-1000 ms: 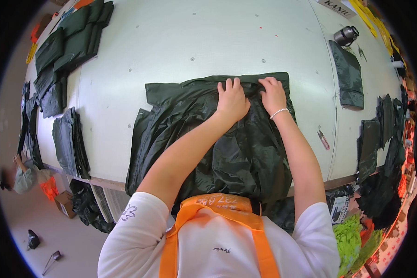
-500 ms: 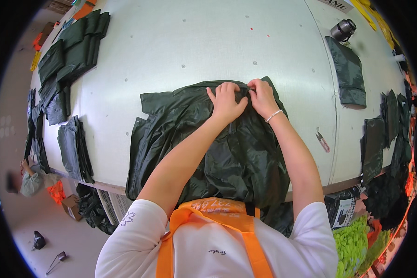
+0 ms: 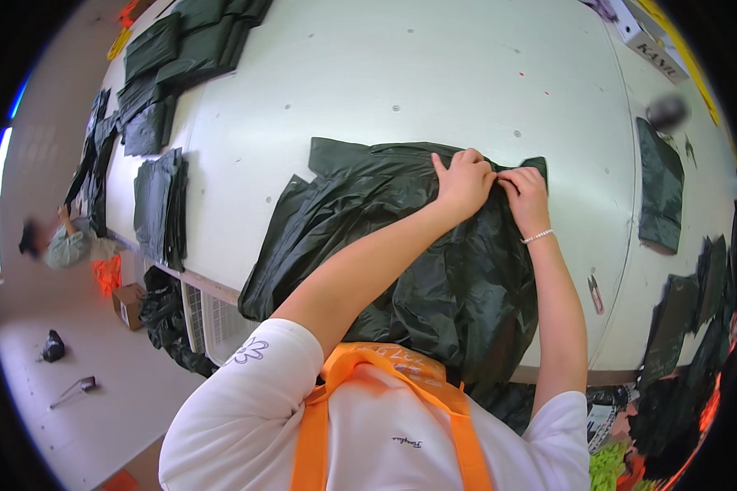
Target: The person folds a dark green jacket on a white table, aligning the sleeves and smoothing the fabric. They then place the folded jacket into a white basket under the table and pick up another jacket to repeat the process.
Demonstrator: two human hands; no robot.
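Garment workshop: broad white worktop [image 3: 434,74] bearing a spread dark green garment [image 3: 401,245], with stacks of folded dark green pieces [image 3: 160,209] along the worktop's left edge and another person [image 3: 61,241] on the floor beyond that edge.

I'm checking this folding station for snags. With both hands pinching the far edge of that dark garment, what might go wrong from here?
1. The dark green garment hangs over the near edge of the white table; its weight may drag it out of line.
2. The left hand and right hand grip close together, so the outer corners lie loose and may crease.
3. Small snips lie beside the fabric and might catch it.
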